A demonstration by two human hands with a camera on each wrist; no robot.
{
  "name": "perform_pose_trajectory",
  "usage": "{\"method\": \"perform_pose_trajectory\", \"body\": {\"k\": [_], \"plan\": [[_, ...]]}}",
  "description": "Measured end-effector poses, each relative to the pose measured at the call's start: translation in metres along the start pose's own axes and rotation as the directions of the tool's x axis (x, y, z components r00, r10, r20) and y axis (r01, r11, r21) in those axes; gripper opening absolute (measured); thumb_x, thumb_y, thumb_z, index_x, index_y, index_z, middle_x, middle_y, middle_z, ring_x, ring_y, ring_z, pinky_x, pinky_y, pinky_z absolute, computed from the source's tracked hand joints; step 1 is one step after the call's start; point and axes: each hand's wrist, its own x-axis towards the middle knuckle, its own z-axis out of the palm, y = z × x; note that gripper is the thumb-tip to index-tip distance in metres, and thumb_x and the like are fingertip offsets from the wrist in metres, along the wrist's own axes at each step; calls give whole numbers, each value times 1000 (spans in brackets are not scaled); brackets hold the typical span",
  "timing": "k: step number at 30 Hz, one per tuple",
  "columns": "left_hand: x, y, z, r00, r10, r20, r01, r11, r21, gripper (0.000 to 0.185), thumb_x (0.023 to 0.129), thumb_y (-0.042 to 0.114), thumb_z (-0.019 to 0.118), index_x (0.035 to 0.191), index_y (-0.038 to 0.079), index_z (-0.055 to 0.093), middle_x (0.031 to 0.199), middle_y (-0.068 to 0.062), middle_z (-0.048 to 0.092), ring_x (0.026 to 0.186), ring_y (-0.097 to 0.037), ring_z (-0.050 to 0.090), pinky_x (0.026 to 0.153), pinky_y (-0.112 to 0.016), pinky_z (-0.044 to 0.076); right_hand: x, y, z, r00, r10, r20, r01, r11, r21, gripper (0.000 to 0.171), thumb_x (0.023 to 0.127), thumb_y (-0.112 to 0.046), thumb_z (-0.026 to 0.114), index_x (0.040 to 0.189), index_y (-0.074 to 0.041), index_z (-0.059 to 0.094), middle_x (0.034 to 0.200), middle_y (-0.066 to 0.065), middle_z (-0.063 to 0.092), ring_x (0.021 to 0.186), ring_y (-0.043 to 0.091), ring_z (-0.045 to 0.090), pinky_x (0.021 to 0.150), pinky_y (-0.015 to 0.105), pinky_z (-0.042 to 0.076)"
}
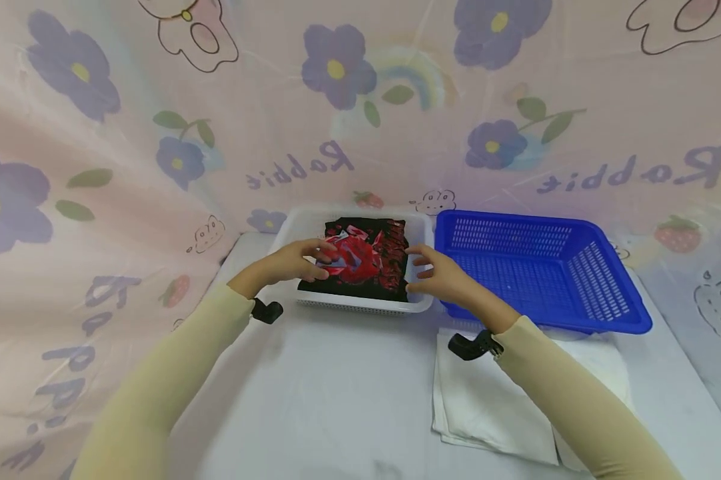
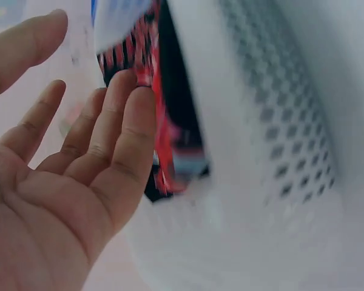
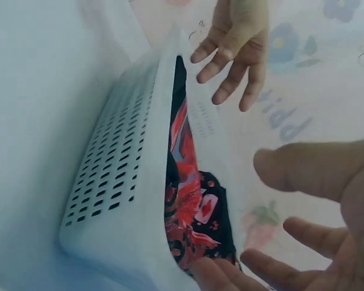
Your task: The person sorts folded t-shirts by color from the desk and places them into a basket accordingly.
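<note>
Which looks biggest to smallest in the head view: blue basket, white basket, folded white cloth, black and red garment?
1. Blue basket, the widest spread.
2. Folded white cloth, close behind; it lies nearer the camera and partly under the right arm, so this rank is unsure.
3. White basket.
4. Black and red garment, lying inside the white basket.

Folded black fabric garment w/ red-blue print [image 1: 363, 259], flat in white perforated plastic basket [image 1: 360, 305], filling it.

The left wrist view blurs the folded garment [image 2: 161, 121], and the white basket [image 2: 261, 151] runs past its edges.
</note>
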Motion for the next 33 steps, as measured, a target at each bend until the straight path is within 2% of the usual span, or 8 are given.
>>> {"method": "perform_pose_trajectory", "body": {"k": [4,8,13,19,21,26,33], "plan": [[-10,6,23,998,63,28,-63,998,-26,56,88,13,68,139,16,47,138,-18,50,112,-27,60,89,-40,53,-29,7,-9,998,-68,3,68,997,-32,72,82,-17,74,145,-17,38,140,23,47,121,43,54,88,50,53],[-18,13,47,993,97,71,-94,995,-43,55,88,14,69,139,19,48,137,-12,52,103,-20,64,89,-38,52,-59,17,-18,992,-121,21,122,991,-47,68,83,-16,74,142,-12,42,138,24,49,118,44,56,89,48,53],[-23,17,72,979,154,130,-147,987,-67,53,89,16,68,139,18,49,135,-10,54,101,-17,66,88,-35,52,-94,41,-27,987,-162,24,163,984,-68,63,85,-17,74,140,-9,45,136,22,52,116,42,58,88,41,55],[-30,16,103,972,157,173,-148,987,-65,50,89,17,69,135,25,53,129,-4,56,96,-14,67,82,-30,53,-132,71,-27,985,-170,-6,168,979,-113,60,86,-20,73,139,-14,46,138,15,52,115,35,59,83,31,55],[-30,14,113,973,149,179,-138,988,-72,50,88,19,70,134,28,53,130,-5,56,96,-14,66,80,-31,53,-145,80,-27,987,-160,-31,155,979,-136,58,86,-20,73,138,-15,47,137,13,53,114,32,60,82,29,55],[-24,9,139,978,118,171,-103,990,-98,55,87,25,71,138,27,49,134,-11,55,95,-14,66,78,-39,53,-171,99,-25,991,-97,-91,82,985,-153,60,87,-18,72,140,-11,45,133,18,54,110,34,61,80,24,55],[-15,5,175,984,123,132,-99,979,-179,67,85,23,74,144,21,42,135,-16,53,105,-20,66,73,-31,54,-189,117,-22,993,32,-117,-50,987,-150,61,88,-23,71,141,-9,44,131,22,54,108,41,61,77,20,54]]}}
